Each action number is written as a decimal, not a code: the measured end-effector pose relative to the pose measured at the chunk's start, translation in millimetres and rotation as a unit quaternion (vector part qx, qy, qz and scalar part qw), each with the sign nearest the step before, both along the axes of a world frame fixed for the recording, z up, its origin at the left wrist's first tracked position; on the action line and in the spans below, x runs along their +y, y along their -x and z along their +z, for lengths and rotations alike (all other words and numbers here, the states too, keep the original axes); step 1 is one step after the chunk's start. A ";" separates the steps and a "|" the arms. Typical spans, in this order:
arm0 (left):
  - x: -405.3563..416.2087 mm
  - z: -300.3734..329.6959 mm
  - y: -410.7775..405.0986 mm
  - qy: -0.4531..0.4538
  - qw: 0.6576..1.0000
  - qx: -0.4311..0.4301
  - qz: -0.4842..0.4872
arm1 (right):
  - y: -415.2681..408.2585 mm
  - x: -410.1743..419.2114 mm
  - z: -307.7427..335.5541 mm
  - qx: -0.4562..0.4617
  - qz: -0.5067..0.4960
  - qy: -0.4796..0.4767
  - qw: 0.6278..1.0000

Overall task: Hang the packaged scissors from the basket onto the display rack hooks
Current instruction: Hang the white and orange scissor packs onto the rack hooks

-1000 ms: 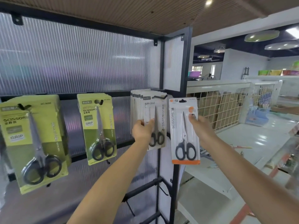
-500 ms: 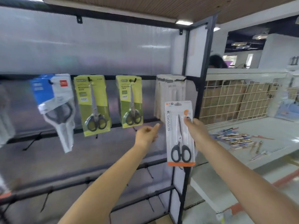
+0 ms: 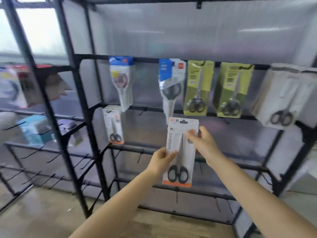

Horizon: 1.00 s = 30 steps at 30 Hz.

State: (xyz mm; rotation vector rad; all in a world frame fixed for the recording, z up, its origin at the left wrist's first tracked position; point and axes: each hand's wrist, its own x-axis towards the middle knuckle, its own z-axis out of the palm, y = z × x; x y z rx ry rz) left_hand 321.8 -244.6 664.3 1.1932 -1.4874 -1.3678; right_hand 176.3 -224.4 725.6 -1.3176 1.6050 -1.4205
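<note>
Across the whole view stands the black display rack (image 3: 89,117), with clear panels behind its bars. On its upper bar several packs already hang: two blue-topped packs (image 3: 171,78), two green packs (image 3: 199,86) and a white stack (image 3: 281,97) at the far right. One bar lower hangs a single white-and-orange pack (image 3: 114,124), of the same kind as the one in hand. Near it some bare hooks (image 3: 143,110) stick out, and more are on the lower bars. The packaged scissors (image 3: 180,152) are held upright in front of the rack, not yet on any hook. The left hand (image 3: 161,160) pinches its left edge, and the right hand (image 3: 204,143) grips its upper right part. So the hanging of this pack is probably left to do. The basket is not in view.
</note>
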 end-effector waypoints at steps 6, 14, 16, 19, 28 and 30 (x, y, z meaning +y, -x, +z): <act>-22.4 -11.4 -103.0 0.024 0.995 -0.015 0.096 | -68.2 -54.2 16.6 0.131 0.105 0.016 0.986; -92.9 -20.7 -208.1 0.042 0.992 -0.040 0.114 | -166.2 -142.5 4.1 0.194 0.130 0.031 0.972; -109.8 -24.5 -226.8 0.042 0.992 -0.044 0.112 | -188.0 -163.9 -1.1 0.218 0.140 0.033 0.965; -135.6 -34.7 -250.3 0.035 0.992 -0.053 0.110 | -213.6 -192.2 -11.9 0.228 0.145 0.036 0.962; -195.6 -59.4 -283.3 0.014 0.992 -0.023 0.122 | -249.0 -256.2 -22.3 0.236 0.099 0.012 0.966; -207.2 -61.4 -286.2 0.024 0.991 -0.020 0.132 | -251.2 -265.0 -19.6 0.248 0.085 0.015 0.965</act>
